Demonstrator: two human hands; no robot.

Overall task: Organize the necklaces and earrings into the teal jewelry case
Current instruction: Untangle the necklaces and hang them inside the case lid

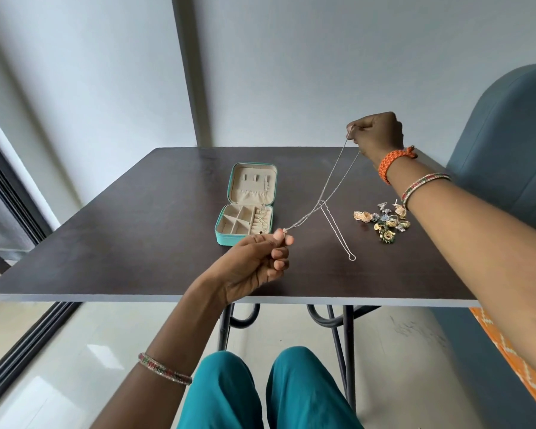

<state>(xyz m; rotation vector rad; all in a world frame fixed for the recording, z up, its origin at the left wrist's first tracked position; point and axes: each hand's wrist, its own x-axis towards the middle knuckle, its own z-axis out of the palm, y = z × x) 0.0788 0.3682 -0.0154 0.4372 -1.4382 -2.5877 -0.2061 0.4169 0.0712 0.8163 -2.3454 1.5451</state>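
Note:
A thin silver necklace (325,193) is stretched in the air between both hands. My right hand (376,134) pinches its upper end, raised above the table's far side. My left hand (254,261) pinches its lower end near the front of the teal jewelry case (226,238). The case lies open on the dark table (121,236), lid flat at the back, beige compartments inside with a chain lying along its right side. A second silver necklace (338,233) lies straight on the table. A pile of several earrings (384,222) sits to the right, partly behind my right forearm.
A blue chair back (508,150) stands at the right of the table. An orange patterned cloth (514,354) lies at the lower right. The table's black metal legs (341,335) are in front of my knees. A dark window frame (10,193) runs along the left.

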